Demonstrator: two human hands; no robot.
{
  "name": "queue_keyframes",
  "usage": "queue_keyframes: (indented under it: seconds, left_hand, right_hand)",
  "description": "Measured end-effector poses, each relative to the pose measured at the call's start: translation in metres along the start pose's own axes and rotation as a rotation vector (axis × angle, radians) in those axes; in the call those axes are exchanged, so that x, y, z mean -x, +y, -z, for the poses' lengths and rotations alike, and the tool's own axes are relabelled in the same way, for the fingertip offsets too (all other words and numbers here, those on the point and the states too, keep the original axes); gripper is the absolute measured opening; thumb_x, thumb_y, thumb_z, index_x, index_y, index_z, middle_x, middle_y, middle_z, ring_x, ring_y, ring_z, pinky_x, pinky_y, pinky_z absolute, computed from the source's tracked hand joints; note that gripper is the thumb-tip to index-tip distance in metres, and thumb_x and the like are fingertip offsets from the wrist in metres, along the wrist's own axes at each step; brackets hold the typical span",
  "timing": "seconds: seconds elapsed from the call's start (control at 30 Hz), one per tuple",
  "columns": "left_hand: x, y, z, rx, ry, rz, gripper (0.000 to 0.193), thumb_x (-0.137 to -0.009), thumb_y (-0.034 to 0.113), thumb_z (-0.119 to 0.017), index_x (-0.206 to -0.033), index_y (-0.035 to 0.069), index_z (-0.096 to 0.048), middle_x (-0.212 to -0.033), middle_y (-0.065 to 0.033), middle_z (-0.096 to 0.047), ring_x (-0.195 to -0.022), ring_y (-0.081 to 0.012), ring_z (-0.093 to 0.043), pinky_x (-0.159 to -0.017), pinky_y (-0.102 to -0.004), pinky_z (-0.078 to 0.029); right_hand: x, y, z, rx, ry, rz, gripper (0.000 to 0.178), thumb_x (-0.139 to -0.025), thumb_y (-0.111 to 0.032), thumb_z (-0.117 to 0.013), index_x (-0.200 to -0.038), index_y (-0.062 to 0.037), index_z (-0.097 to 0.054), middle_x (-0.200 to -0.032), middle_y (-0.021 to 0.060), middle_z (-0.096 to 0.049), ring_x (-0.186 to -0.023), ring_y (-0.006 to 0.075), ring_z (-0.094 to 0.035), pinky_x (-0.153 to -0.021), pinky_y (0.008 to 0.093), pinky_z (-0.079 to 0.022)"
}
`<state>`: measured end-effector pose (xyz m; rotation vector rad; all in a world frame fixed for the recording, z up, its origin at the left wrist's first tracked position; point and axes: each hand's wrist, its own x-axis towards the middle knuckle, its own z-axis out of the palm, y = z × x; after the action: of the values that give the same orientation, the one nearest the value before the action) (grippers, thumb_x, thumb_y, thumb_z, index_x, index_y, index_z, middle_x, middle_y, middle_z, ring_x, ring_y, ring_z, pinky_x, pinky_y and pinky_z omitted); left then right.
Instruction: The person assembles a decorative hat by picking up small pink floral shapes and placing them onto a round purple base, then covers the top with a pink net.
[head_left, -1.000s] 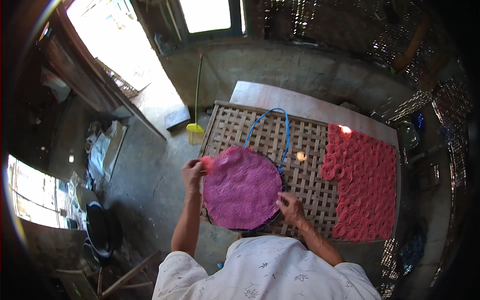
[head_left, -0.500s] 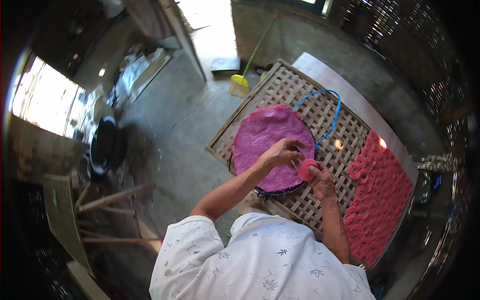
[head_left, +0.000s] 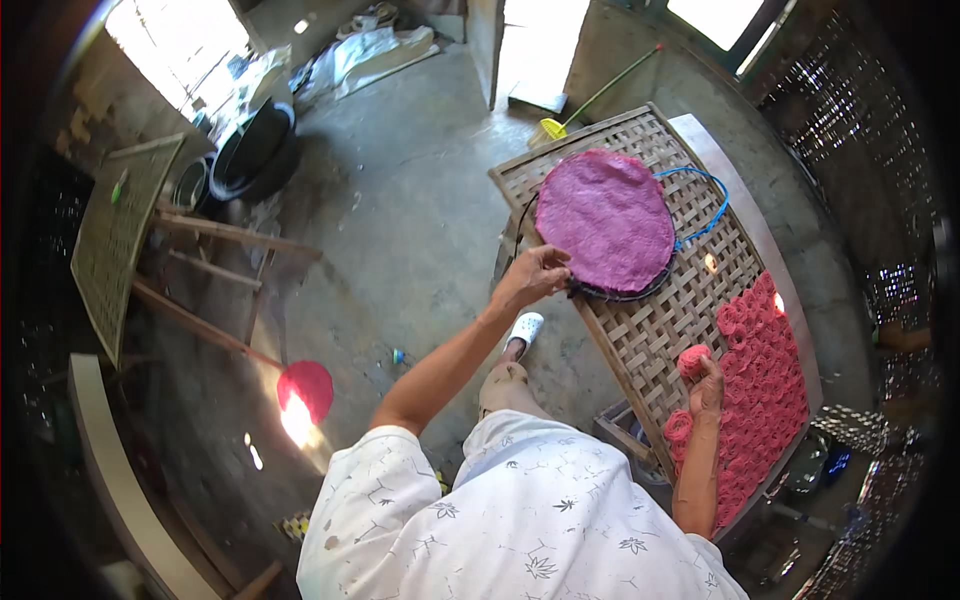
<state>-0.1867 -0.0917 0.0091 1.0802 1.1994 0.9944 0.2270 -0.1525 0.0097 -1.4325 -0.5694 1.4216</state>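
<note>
Many pink rolls (head_left: 765, 385) already fill the woven rack's (head_left: 650, 330) right edge; right hand (head_left: 708, 385) clasps another roll (head_left: 692, 360) there, left hand (head_left: 535, 277) pinches the round pink sheet (head_left: 605, 220) lying mid-rack, not yet rolled.

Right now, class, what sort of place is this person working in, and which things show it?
Probably a rustic home workshop for drying food: a woven bamboo rack with rows of pink rolls, a round purple sheet, and a bare concrete floor.

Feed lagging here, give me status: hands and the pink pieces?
Left hand pinching round pink sheet at its edge. Right hand holding pink roll beside laid rolls. Nothing blocking.
</note>
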Motion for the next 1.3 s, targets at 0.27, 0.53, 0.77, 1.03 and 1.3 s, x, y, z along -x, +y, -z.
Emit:
queue_keyframes:
  seconds: [0.27, 0.53, 0.77, 1.03, 1.3]
  left_hand:
    - [0.034, -0.007, 0.023, -0.059, 0.269, -0.174, 0.026, -0.079, 0.014, -0.060, -0.101, 0.000, -0.065, -0.079, -0.0091, -0.067, -0.072, -0.0149, -0.063, -0.067, -0.0290, -0.051]
    - [0.041, -0.002, 0.013, -0.076, 0.343, -0.172, 0.030, -0.078, 0.018, -0.063, -0.103, 0.001, -0.065, -0.088, -0.0125, -0.069, -0.075, -0.0201, -0.066, -0.070, -0.0329, -0.051]
    - [0.022, -0.006, -0.021, -0.347, 0.313, -0.275, 0.032, -0.075, 0.018, -0.060, -0.103, 0.002, -0.065, -0.089, -0.0151, -0.069, -0.080, -0.0240, -0.067, -0.072, -0.0348, -0.052]
    - [0.000, -0.006, -0.066, -0.468, 0.045, -0.267, 0.033, -0.078, 0.017, -0.061, -0.107, 0.002, -0.063, -0.094, -0.0145, -0.069, -0.088, -0.0254, -0.067, -0.079, -0.0347, -0.052]
    - [-0.043, -0.025, -0.097, -0.621, -0.137, -0.311, 0.033, -0.075, 0.015, -0.063, -0.105, 0.001, -0.063, -0.097, -0.0182, -0.067, -0.093, -0.0324, -0.064, -0.082, -0.0386, -0.049]
  right_hand:
    - [-0.005, 0.007, 0.085, 0.188, 0.112, -0.022, 0.021, -0.077, -0.030, -0.065, -0.092, -0.0162, -0.060, -0.082, -0.0026, -0.062, -0.073, 0.0155, -0.059, -0.067, 0.0307, -0.048]
    - [-0.013, -0.004, 0.107, 0.145, 0.179, -0.050, 0.011, -0.078, -0.023, -0.064, -0.083, -0.0142, -0.059, -0.077, 0.0001, -0.061, -0.068, 0.0156, -0.058, -0.060, 0.0309, -0.048]
    - [-0.008, -0.007, 0.113, 0.046, 0.224, 0.012, 0.008, -0.074, -0.017, -0.064, -0.077, -0.0157, -0.057, -0.070, -0.0016, -0.058, -0.059, 0.0156, -0.055, -0.055, 0.0304, -0.046]
    - [-0.022, 0.006, 0.148, 0.182, 0.517, 0.250, 0.028, -0.070, -0.014, -0.065, -0.097, -0.0118, -0.065, -0.069, -0.0017, -0.059, -0.058, 0.0123, -0.055, -0.048, 0.0284, -0.047]
    - [-0.056, 0.000, 0.100, 0.019, 0.451, 0.179, 0.031, -0.072, -0.012, -0.063, -0.103, -0.0112, -0.064, -0.074, -0.0006, -0.061, -0.059, 0.0117, -0.056, -0.049, 0.0260, -0.047]
